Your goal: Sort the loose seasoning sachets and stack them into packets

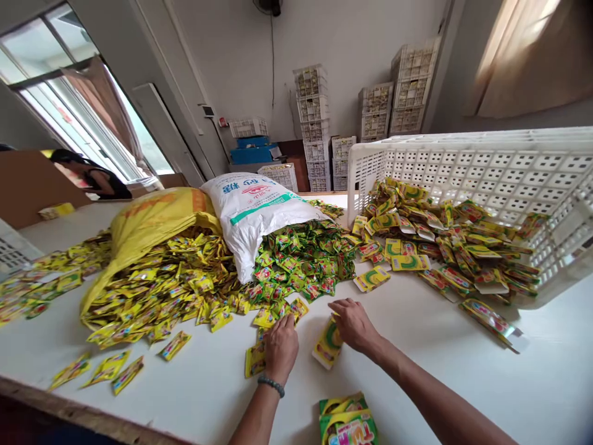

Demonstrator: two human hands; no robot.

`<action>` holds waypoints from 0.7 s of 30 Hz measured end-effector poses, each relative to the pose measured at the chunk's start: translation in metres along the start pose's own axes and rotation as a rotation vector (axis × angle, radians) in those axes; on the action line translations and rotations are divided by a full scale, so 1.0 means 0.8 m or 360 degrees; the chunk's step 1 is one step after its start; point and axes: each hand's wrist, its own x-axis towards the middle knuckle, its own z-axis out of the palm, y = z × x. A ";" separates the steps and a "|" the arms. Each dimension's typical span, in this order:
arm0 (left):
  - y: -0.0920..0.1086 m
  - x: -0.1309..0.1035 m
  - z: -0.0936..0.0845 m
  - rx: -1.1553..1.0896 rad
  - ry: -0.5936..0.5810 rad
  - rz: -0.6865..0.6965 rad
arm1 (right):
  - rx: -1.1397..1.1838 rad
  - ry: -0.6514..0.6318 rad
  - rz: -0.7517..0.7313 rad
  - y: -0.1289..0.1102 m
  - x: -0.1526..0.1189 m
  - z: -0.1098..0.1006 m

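Note:
My left hand (281,349), with a beaded bracelet (271,385) at the wrist, has its fingers pinched together over small yellow packets at the front of the heap. One yellow packet (299,308) shows beside the fingertips, and more lie under and left of the hand. My right hand (356,324) grips the upper end of a small yellow carton (328,347), which is tilted on the white table. Nearer to me lies a green and yellow box (348,423), cut off by the lower edge. Behind my hands are green packets (306,256) and yellow packets (171,278).
A white sack (259,201) and a yellow sack (152,213) spill the packets. On the right, a white plastic crate (482,167) lies tipped, with flat yellow cartons (417,228) spilling out. Stacked crates (315,123) stand by the wall. A person (92,176) works at far left.

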 end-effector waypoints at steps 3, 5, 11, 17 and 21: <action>-0.018 0.005 -0.004 -0.0235 0.0157 -0.0168 | -0.0059 0.0009 -0.0063 -0.001 0.053 0.008; -0.027 0.009 -0.010 -0.0412 0.0203 -0.0276 | -0.0075 -0.0053 -0.0141 -0.001 0.083 0.020; -0.014 0.006 -0.020 -0.1530 -0.0023 -0.0638 | 0.0003 -0.0174 -0.0293 -0.011 0.106 0.064; -0.004 0.001 -0.017 -0.1936 -0.0033 -0.0860 | 0.0322 0.0046 -0.0087 -0.012 0.078 0.065; -0.005 0.002 -0.018 -0.2094 0.0002 -0.0858 | 0.0639 0.0215 0.0128 -0.024 0.059 0.051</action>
